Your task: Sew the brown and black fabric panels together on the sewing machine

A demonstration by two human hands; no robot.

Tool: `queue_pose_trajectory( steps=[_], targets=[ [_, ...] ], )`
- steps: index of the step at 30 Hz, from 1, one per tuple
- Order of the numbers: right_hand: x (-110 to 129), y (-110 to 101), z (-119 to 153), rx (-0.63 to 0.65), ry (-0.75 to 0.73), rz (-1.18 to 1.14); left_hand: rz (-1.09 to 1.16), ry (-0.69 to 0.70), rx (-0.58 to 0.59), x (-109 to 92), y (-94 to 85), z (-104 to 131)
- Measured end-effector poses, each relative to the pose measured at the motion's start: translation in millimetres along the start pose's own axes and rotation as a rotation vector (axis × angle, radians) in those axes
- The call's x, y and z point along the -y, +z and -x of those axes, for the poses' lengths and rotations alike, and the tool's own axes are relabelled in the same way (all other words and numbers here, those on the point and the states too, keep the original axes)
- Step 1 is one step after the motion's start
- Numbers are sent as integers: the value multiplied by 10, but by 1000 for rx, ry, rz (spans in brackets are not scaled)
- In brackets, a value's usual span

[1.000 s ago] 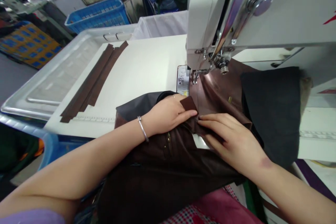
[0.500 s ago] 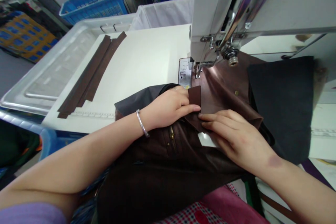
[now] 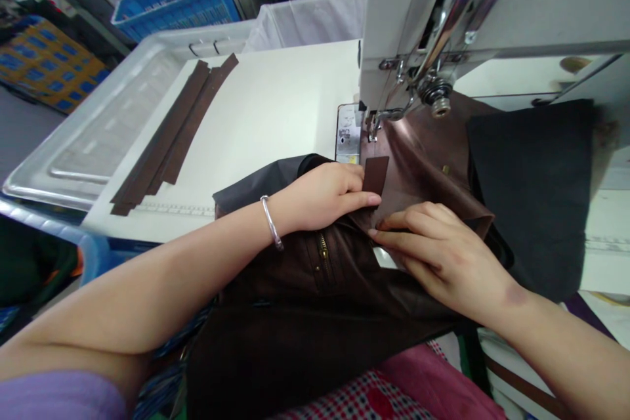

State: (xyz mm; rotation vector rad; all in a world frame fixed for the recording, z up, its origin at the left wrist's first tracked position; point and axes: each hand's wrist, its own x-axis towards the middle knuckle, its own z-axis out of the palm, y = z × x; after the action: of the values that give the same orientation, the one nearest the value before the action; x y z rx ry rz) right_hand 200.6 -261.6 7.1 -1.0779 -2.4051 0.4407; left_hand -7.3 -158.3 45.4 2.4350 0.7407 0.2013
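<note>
A dark brown leather bag piece (image 3: pixel 290 275) with a brass zipper (image 3: pixel 323 246) lies bunched in front of the sewing machine's needle and presser foot (image 3: pixel 373 134). My left hand (image 3: pixel 329 190) presses on the leather, its thumb and fingers closed on a short brown leather strip (image 3: pixel 377 174) just below the foot. Close by on the right, my right hand (image 3: pixel 433 239) pinches a fold of the bag leather, fingertips together. Partly under that hand shows a small shiny white patch (image 3: pixel 385 258).
Several brown leather strips (image 3: pixel 172 138) lie on the white table (image 3: pixel 275 98) at left. Beside it is a clear plastic tray (image 3: pixel 98 125), with a blue crate (image 3: pixel 177 3) behind. A black panel (image 3: pixel 531 197) lies right. The machine head (image 3: pixel 492 6) overhangs the work.
The short strip has shifted a little right and now sits slanted. My right hand's fingertips have slid slightly down and left, and less of the white patch shows.
</note>
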Motion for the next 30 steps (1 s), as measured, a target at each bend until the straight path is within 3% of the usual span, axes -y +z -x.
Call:
queue_pose_trajectory(
  steps=[10, 19, 26, 30],
  targets=[
    [4, -3, -5, 1, 7, -7, 87, -120, -60, -39, 16, -34],
    [-10, -2, -2, 14, 15, -13, -35, -110, -50, -64, 59, -57],
    [111, 20, -1, -19, -9, 56, -280, 171, -119, -86, 266, 267],
    [151, 18, -19, -57, -48, 99, -320, 243, -181, -57, 341, 352]
  ],
)
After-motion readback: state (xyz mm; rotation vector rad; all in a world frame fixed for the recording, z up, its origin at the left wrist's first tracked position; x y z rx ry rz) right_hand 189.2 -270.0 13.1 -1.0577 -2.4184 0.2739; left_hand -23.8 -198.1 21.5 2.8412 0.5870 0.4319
